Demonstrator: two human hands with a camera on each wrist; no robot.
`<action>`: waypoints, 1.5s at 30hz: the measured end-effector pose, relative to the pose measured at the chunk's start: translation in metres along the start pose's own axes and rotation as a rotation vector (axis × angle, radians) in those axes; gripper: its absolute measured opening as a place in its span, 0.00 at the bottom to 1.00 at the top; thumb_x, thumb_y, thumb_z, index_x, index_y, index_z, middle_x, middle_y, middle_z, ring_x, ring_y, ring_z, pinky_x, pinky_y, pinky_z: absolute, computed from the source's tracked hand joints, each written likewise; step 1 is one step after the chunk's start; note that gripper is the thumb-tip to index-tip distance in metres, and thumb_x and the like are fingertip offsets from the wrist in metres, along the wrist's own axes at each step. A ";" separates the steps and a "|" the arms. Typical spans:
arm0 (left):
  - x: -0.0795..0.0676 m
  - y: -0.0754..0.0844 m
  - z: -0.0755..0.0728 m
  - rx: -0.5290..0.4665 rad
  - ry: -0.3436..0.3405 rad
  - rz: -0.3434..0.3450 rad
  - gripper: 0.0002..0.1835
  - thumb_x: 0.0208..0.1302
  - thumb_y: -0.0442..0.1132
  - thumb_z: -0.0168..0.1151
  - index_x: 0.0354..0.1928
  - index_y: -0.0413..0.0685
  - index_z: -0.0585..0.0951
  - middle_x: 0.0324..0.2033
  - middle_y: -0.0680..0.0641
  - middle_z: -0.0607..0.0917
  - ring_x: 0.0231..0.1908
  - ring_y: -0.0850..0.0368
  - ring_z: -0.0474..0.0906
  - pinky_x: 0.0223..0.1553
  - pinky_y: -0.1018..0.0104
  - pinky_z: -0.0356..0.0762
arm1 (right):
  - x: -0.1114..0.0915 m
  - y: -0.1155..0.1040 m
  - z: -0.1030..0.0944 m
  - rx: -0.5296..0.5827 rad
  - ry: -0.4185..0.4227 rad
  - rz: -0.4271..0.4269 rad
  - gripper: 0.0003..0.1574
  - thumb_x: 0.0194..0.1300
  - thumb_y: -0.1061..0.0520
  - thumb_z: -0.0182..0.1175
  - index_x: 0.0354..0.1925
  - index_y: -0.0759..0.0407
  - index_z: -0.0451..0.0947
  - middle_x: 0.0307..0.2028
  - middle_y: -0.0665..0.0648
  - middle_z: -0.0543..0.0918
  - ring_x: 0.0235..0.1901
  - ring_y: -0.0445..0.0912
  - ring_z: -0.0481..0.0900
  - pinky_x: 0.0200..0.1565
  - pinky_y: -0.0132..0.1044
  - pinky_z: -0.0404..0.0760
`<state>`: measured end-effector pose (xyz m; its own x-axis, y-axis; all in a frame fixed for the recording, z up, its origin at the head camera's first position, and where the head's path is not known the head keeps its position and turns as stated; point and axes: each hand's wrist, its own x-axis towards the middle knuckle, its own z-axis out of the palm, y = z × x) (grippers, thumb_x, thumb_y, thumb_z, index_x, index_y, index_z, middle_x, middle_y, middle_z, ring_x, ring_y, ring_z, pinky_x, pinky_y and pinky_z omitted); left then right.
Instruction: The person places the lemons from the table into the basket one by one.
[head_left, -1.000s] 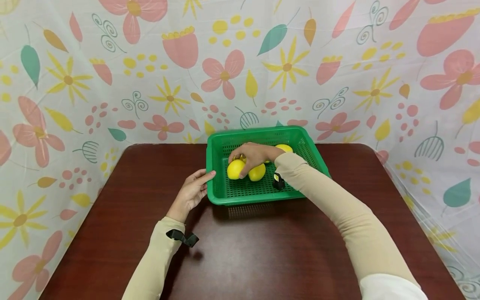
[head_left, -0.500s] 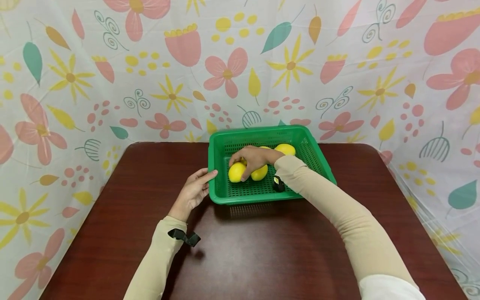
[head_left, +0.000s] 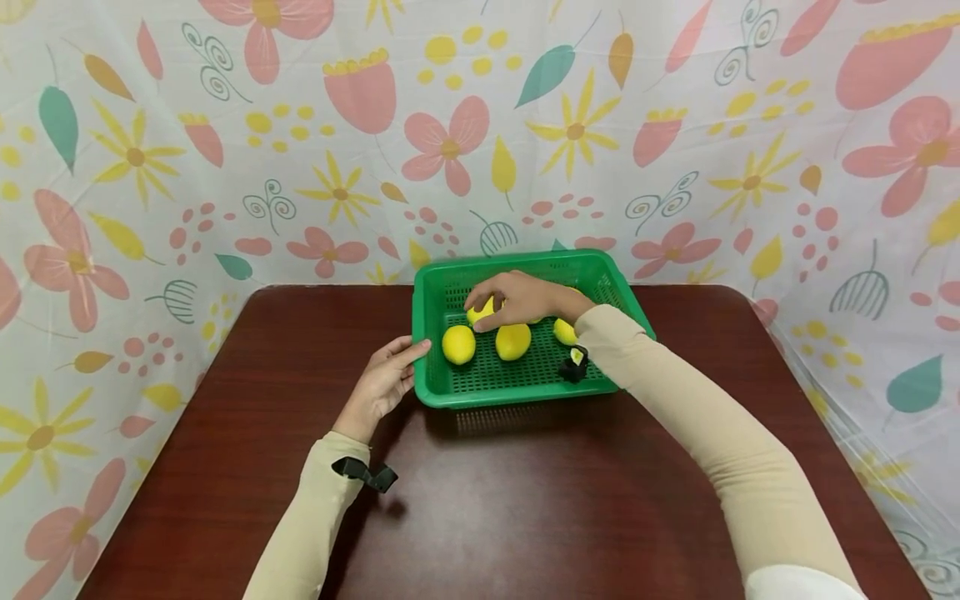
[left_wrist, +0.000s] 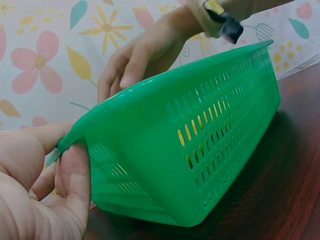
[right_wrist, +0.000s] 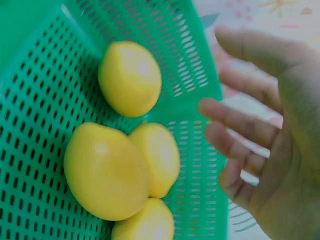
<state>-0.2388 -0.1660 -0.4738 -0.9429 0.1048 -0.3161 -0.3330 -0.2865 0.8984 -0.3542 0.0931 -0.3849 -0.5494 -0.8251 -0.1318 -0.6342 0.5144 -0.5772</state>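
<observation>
A green plastic basket with slotted walls stands on the table, several yellow lemons inside it. At its left end my left hand pinches the rim, thumb above and fingers curled beneath, as the left wrist view shows. Over the basket hovers my right hand, its fingers loosely bent and holding nothing in the right wrist view. One lemon lies near the left wall, and another lemon sits to its right. Behind the right hand's fingers a third lemon is partly hidden.
The dark reddish-brown table stretches in front of the basket. A floral curtain hangs right behind the table and along both sides. Black straps with small devices sit on both sleeved wrists.
My right hand has let go of the lemon near the left wall and lifted away to the back right, uncovering it. My left hand keeps its hold on the rim.
</observation>
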 end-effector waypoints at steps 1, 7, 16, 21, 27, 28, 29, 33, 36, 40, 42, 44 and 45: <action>0.000 0.000 0.000 -0.004 0.003 -0.002 0.14 0.73 0.41 0.65 0.55 0.48 0.76 0.35 0.54 0.77 0.25 0.62 0.64 0.29 0.72 0.68 | -0.006 -0.003 0.000 -0.004 0.033 0.008 0.26 0.70 0.44 0.67 0.62 0.49 0.80 0.58 0.58 0.84 0.50 0.50 0.82 0.50 0.46 0.81; 0.000 0.001 -0.004 -0.005 0.016 -0.005 0.10 0.72 0.40 0.66 0.52 0.50 0.79 0.35 0.55 0.78 0.24 0.63 0.66 0.30 0.72 0.71 | -0.041 -0.019 0.008 -0.009 0.215 0.072 0.21 0.72 0.48 0.65 0.59 0.54 0.82 0.52 0.58 0.87 0.47 0.50 0.85 0.47 0.45 0.84; 0.001 0.005 -0.013 0.019 0.038 0.006 0.14 0.72 0.42 0.67 0.54 0.50 0.77 0.35 0.55 0.76 0.25 0.62 0.64 0.29 0.71 0.67 | -0.096 -0.035 0.038 -0.013 0.445 0.145 0.18 0.69 0.50 0.69 0.55 0.53 0.84 0.49 0.54 0.87 0.42 0.46 0.84 0.42 0.44 0.82; 0.004 0.008 -0.016 0.071 0.072 0.027 0.15 0.71 0.43 0.68 0.55 0.48 0.78 0.38 0.54 0.77 0.27 0.62 0.67 0.31 0.71 0.71 | -0.127 -0.033 0.057 -0.007 0.563 0.196 0.18 0.69 0.48 0.69 0.54 0.51 0.84 0.48 0.51 0.88 0.42 0.46 0.84 0.39 0.41 0.82; 0.008 0.013 -0.014 0.191 0.059 0.079 0.23 0.69 0.45 0.69 0.60 0.43 0.77 0.44 0.52 0.83 0.34 0.62 0.78 0.42 0.68 0.82 | -0.163 -0.020 0.076 -0.116 0.793 0.224 0.14 0.67 0.53 0.71 0.50 0.52 0.86 0.43 0.53 0.88 0.29 0.44 0.80 0.33 0.39 0.79; 0.008 0.014 -0.014 0.210 0.058 0.083 0.24 0.69 0.46 0.69 0.61 0.42 0.77 0.44 0.51 0.84 0.34 0.62 0.78 0.44 0.67 0.82 | -0.169 -0.017 0.079 -0.146 0.831 0.223 0.13 0.66 0.54 0.71 0.49 0.53 0.86 0.42 0.54 0.88 0.28 0.44 0.80 0.32 0.40 0.79; 0.008 0.014 -0.013 0.228 0.057 0.088 0.25 0.69 0.46 0.69 0.61 0.41 0.77 0.45 0.51 0.84 0.35 0.61 0.79 0.45 0.66 0.82 | -0.174 -0.014 0.081 -0.178 0.865 0.224 0.13 0.65 0.55 0.72 0.48 0.54 0.87 0.41 0.55 0.88 0.27 0.45 0.79 0.32 0.41 0.79; 0.007 0.015 -0.012 0.330 0.048 0.119 0.27 0.70 0.48 0.68 0.63 0.40 0.77 0.49 0.45 0.84 0.41 0.59 0.82 0.50 0.60 0.83 | -0.197 -0.002 0.087 -0.278 0.939 0.265 0.15 0.62 0.58 0.73 0.47 0.58 0.87 0.38 0.57 0.88 0.30 0.47 0.81 0.32 0.46 0.78; 0.005 0.016 -0.013 0.452 0.039 0.171 0.29 0.71 0.52 0.66 0.65 0.41 0.76 0.53 0.40 0.83 0.46 0.53 0.85 0.52 0.56 0.84 | -0.213 0.005 0.091 -0.304 0.957 0.308 0.16 0.61 0.57 0.74 0.47 0.59 0.86 0.40 0.58 0.88 0.36 0.52 0.82 0.36 0.53 0.80; -0.003 0.019 -0.017 0.697 0.068 0.306 0.33 0.72 0.61 0.61 0.66 0.44 0.75 0.55 0.39 0.83 0.50 0.44 0.84 0.53 0.50 0.82 | -0.231 0.008 0.096 -0.299 0.979 0.384 0.20 0.62 0.49 0.74 0.48 0.59 0.86 0.44 0.60 0.88 0.46 0.58 0.81 0.44 0.62 0.78; -0.011 0.021 -0.020 0.816 0.100 0.372 0.36 0.71 0.65 0.59 0.67 0.46 0.74 0.58 0.40 0.82 0.54 0.41 0.81 0.55 0.46 0.79 | -0.239 0.008 0.099 -0.305 0.982 0.425 0.24 0.61 0.45 0.73 0.49 0.58 0.85 0.46 0.61 0.87 0.50 0.60 0.79 0.46 0.64 0.77; -0.020 0.022 -0.024 0.951 0.126 0.431 0.40 0.69 0.69 0.57 0.70 0.47 0.71 0.63 0.41 0.78 0.61 0.41 0.76 0.59 0.43 0.75 | -0.245 0.008 0.104 -0.324 0.971 0.456 0.30 0.60 0.41 0.73 0.52 0.58 0.84 0.51 0.62 0.85 0.54 0.61 0.77 0.46 0.66 0.76; -0.026 0.022 -0.026 1.016 0.130 0.453 0.42 0.69 0.70 0.57 0.72 0.47 0.69 0.66 0.41 0.75 0.66 0.41 0.71 0.63 0.41 0.72 | -0.248 0.008 0.107 -0.339 0.957 0.466 0.33 0.59 0.40 0.73 0.55 0.59 0.82 0.54 0.63 0.84 0.57 0.62 0.75 0.46 0.67 0.76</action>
<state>-0.2221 -0.1994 -0.4538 -0.9893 0.0710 0.1274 0.1430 0.6439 0.7517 -0.1649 0.2772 -0.4427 -0.8720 -0.0902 0.4812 -0.2925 0.8841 -0.3644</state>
